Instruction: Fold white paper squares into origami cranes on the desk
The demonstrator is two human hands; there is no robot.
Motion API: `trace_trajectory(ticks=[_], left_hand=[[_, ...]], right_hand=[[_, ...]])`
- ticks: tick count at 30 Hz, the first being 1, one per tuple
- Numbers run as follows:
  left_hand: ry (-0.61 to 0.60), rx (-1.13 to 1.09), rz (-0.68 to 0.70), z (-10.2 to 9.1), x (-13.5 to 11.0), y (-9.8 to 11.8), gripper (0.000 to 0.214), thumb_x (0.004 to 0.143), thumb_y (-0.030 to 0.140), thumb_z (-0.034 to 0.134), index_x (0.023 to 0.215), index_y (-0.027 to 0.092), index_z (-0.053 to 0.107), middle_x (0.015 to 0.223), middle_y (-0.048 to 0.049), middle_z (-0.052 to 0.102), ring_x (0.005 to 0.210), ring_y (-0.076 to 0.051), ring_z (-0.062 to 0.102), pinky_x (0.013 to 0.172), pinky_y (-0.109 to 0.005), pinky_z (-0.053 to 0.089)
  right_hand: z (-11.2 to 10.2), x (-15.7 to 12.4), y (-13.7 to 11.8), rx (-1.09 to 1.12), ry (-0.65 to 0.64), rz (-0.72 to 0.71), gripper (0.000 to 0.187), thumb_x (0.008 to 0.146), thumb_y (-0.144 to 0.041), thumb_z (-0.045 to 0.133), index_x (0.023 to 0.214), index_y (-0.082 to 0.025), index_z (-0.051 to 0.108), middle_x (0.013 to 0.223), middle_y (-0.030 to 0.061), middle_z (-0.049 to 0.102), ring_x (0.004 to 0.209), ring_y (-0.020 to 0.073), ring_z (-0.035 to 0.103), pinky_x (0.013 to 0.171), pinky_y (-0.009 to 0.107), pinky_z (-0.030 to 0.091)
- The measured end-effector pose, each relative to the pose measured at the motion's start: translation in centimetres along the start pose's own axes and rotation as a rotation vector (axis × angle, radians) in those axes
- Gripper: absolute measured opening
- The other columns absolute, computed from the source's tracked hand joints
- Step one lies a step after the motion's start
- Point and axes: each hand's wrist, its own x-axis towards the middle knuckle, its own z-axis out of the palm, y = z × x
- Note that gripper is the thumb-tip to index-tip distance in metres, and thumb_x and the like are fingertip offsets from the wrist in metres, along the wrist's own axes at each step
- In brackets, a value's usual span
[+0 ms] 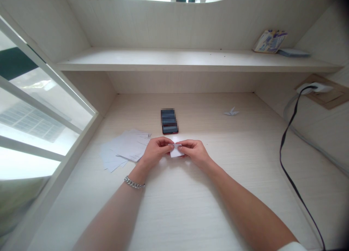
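Both hands pinch small paper (176, 150) nr phone (169, 121).

A pale wooden worktop (191, 207) carries a phone (169, 121) at 12 o'clock, loose paper sheets (124, 149) at 10 o'clock, a small folded paper figure (231, 112) at 1 o'clock and a black cable (289, 171) at 3 o'clock.
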Motion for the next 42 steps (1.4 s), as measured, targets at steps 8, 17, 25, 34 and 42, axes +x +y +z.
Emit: trace_trajectory(ticks=[8, 17, 25, 34, 42], left_hand=[[0.011, 0.037, 0.034, 0.08, -0.1, 0.23, 0.01, 0.063, 0.019, 0.068, 0.072, 0.015, 0.07, 0.062, -0.0018, 0.063, 0.052, -0.01, 0.053, 0.05, -0.022, 0.043], [0.004, 0.151, 0.11, 0.0, -0.23, 0.23, 0.007, 0.066, 0.018, 0.065, 0.07, 0.016, 0.069, 0.06, -0.0016, 0.063, 0.055, -0.011, 0.054, 0.053, -0.022, 0.042], [-0.02, 0.183, 0.142, -0.03, -0.17, -0.24, 0.01, 0.067, 0.021, 0.067, 0.074, 0.014, 0.07, 0.073, -0.0058, 0.068, 0.065, -0.014, 0.059, 0.059, -0.022, 0.045], [-0.044, 0.116, 0.113, -0.4, 0.16, -0.7, 0.01, 0.067, 0.017, 0.066, 0.076, 0.013, 0.067, 0.066, -0.0031, 0.065, 0.058, -0.011, 0.057, 0.056, -0.023, 0.045], [-0.01, 0.106, 0.064, -0.17, 0.3, -0.59, 0.013, 0.069, 0.019, 0.061, 0.078, 0.015, 0.068, 0.069, -0.0031, 0.065, 0.059, -0.012, 0.057, 0.057, -0.024, 0.047]], right_hand=[[0.22, -0.03, 0.1, 0.159, 0.003, 0.046, 0.023, 0.056, -0.025, 0.076, 0.077, -0.018, 0.074, 0.078, 0.0042, 0.07, 0.063, 0.0146, 0.063, 0.057, 0.028, 0.055], [-0.31, -0.18, -0.27, 0.241, -0.113, 0.087, 0.022, 0.058, -0.027, 0.077, 0.077, -0.016, 0.072, 0.072, 0.0034, 0.067, 0.065, 0.0148, 0.062, 0.061, 0.03, 0.054], [-0.04, -0.07, -0.17, 0.168, -0.078, 0.103, 0.026, 0.059, -0.032, 0.076, 0.078, -0.016, 0.071, 0.072, 0.0035, 0.065, 0.062, 0.014, 0.059, 0.054, 0.027, 0.052], [-0.04, 0.05, -0.1, 0.092, -0.036, 0.109, 0.026, 0.058, -0.032, 0.075, 0.077, -0.014, 0.071, 0.07, 0.0043, 0.065, 0.06, 0.0141, 0.057, 0.052, 0.027, 0.048], [-0.06, 0.23, 0.2, 0.06, -0.014, 0.049, 0.021, 0.06, -0.027, 0.073, 0.075, -0.014, 0.07, 0.059, 0.0009, 0.061, 0.049, 0.0093, 0.048, 0.048, 0.025, 0.042]])
